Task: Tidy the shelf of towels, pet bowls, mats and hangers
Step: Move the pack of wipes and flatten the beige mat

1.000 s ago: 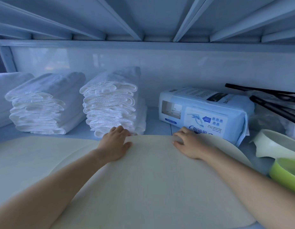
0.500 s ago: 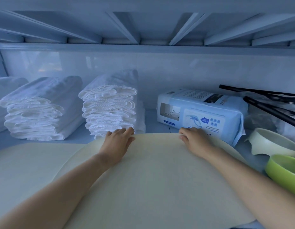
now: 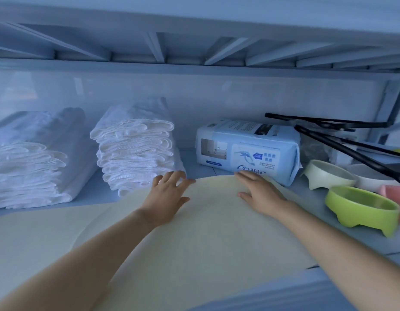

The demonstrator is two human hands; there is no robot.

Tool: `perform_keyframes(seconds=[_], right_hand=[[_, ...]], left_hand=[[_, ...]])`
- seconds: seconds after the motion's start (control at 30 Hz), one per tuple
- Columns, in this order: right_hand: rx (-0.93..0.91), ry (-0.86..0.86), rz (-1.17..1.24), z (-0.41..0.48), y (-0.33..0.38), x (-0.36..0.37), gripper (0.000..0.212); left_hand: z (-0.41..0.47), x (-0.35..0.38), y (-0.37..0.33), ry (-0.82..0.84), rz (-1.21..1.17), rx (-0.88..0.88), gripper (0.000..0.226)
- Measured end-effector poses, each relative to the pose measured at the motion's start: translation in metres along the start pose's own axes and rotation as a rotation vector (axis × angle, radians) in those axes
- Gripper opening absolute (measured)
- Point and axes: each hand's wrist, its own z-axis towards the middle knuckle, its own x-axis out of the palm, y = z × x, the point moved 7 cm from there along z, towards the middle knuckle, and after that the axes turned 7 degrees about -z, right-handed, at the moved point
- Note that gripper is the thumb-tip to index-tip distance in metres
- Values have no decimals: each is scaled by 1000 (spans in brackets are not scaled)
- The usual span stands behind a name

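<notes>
Your left hand lies palm down on the round mat. Its fingers are straight and spread, near the mat's far rim at about 11 o'clock. Your right hand lies flat in the same way at about 1 o'clock, thumb out to the side. Its fingertips reach the rim right in front of the pack; you cannot tell whether they touch it. Neither hand grips anything: both simply press on the mat's top.

The mat lies on the shelf and takes up its near middle. A second mat of the same cream colour lies beneath it at 9 o'clock, partly covered.

A towel stack stands at 11 o'clock, just behind your left hand, with its lowest folds meeting the mat's rim. A second stack stands at 10 o'clock, beside the first and clear of the round mat.

The pack lies on its side at 1 o'clock, its print upside down to you. At 2 o'clock a cream bowl stands upright just beside the pack, with a white bowl to its right. The green bowl stands nearer you at 3 o'clock, off the mat. Black hangers slant over the bowls from behind the pack towards the right edge.
</notes>
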Motion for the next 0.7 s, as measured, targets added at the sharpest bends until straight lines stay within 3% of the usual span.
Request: perform_keyframes(seconds=[0.27,0.7], right_hand=[[52,-116,115,-48,18,-8,51],[-21,-46,261,-102,18,-16,20]], left_hand=[[-23,20,-46,278,-311,100,36],[-54,-2,-90,353,-400,53,29]])
